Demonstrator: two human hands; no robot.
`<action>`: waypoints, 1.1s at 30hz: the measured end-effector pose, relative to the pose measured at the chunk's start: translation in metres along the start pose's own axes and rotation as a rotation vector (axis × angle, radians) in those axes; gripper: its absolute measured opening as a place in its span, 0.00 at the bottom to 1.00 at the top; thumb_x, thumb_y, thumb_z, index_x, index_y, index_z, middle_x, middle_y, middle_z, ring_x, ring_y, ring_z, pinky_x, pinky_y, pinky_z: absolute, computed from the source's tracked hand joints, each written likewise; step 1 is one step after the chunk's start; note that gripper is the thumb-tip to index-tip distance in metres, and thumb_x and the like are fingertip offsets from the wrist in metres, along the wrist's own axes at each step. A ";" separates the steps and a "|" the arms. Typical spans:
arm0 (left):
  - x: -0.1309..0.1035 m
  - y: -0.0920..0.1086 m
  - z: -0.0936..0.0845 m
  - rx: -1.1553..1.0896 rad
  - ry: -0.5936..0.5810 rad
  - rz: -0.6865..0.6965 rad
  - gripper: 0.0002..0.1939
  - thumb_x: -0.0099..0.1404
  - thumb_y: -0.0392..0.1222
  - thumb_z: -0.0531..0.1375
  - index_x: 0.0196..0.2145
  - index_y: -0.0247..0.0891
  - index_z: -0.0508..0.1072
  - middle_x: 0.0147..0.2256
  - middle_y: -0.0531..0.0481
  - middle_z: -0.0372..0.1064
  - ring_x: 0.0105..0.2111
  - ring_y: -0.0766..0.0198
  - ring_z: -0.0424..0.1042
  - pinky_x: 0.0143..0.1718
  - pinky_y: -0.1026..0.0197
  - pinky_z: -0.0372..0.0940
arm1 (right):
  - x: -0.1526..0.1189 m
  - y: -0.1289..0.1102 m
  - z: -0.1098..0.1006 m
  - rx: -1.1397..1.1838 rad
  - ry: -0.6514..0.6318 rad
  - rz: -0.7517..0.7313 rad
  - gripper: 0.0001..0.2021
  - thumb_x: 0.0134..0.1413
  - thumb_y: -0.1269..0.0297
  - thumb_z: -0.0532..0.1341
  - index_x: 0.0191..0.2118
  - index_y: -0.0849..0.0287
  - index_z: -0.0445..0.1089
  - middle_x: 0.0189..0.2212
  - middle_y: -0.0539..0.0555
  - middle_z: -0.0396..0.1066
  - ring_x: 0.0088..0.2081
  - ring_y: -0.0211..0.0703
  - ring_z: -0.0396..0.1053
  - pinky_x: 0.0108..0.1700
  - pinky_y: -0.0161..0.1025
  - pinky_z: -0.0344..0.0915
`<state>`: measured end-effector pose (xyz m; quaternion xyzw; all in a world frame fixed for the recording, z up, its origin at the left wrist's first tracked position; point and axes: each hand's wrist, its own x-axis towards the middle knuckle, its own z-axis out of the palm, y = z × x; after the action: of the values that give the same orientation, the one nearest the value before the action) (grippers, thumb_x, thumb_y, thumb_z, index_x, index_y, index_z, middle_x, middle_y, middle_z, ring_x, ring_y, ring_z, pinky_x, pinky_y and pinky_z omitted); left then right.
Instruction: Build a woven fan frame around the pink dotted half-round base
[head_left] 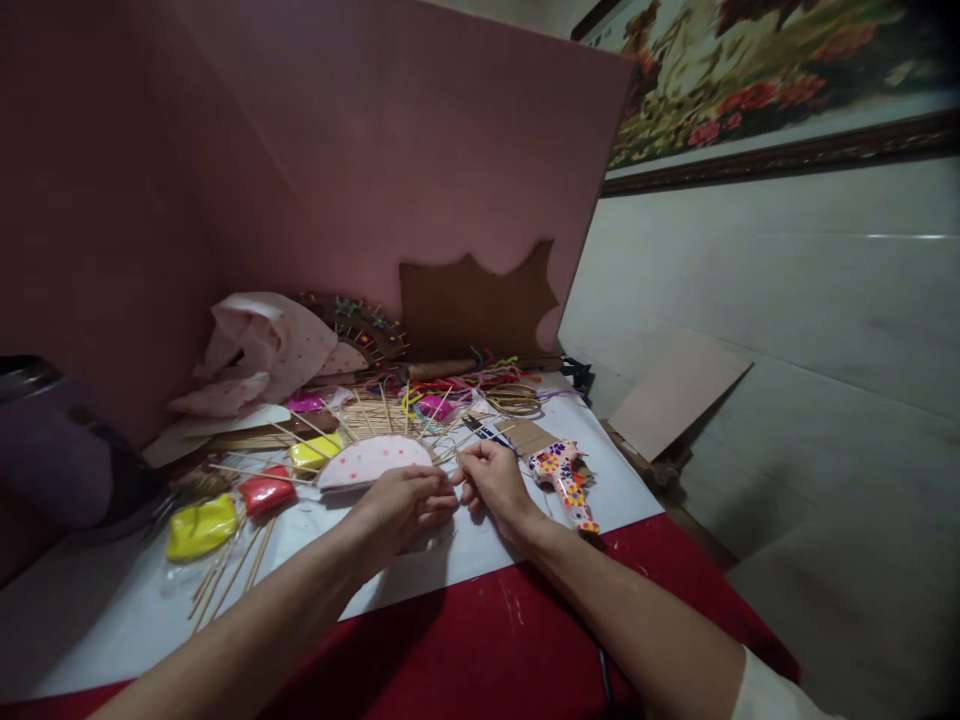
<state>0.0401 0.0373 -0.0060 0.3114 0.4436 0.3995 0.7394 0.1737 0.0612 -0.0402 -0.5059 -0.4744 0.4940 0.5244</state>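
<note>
In the middle of the table lies a half-round piece covered in pale pink dotted cloth, with thin wooden sticks fanning out from behind it. My left hand is at its right end, thumb and fingers curled together. Beside it, almost touching, my right hand has its thumb and fingertips pinched. Whatever lies between the fingertips is too small to make out. Just right of my right hand rests a flower-patterned glue gun. Dark-handled pliers lie behind that hand.
Yellow and red clay packets lie at left, near loose sticks. Crumpled dotted cloth, coloured pipe cleaners and a cut brown board are at the back. A dark purple container stands far left.
</note>
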 end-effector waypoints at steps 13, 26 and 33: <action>0.021 -0.008 0.056 -0.303 0.275 0.089 0.16 0.54 0.24 0.52 0.13 0.35 0.58 0.10 0.58 0.50 0.10 0.74 0.51 0.13 0.71 0.50 | -0.002 -0.003 -0.004 -0.167 0.068 -0.167 0.02 0.40 0.67 0.57 0.22 0.56 0.64 0.14 0.45 0.64 0.14 0.35 0.61 0.17 0.32 0.57; 0.030 -0.015 0.052 -0.488 0.288 0.144 0.10 0.52 0.24 0.55 0.17 0.31 0.65 0.14 0.53 0.62 0.12 0.73 0.59 0.13 0.71 0.53 | -0.011 -0.007 0.000 -0.219 0.058 -0.266 0.08 0.41 0.67 0.54 0.16 0.57 0.58 0.11 0.44 0.60 0.16 0.34 0.57 0.22 0.31 0.55; 0.027 -0.014 0.049 -0.506 0.238 0.143 0.11 0.56 0.23 0.54 0.18 0.29 0.67 0.15 0.51 0.63 0.13 0.72 0.60 0.13 0.71 0.54 | -0.010 -0.002 0.000 -0.232 0.070 -0.255 0.09 0.42 0.66 0.54 0.16 0.57 0.59 0.10 0.44 0.60 0.15 0.34 0.56 0.21 0.32 0.54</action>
<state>0.0967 0.0486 -0.0083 0.0985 0.3905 0.5822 0.7063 0.1728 0.0517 -0.0379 -0.5155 -0.5702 0.3475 0.5370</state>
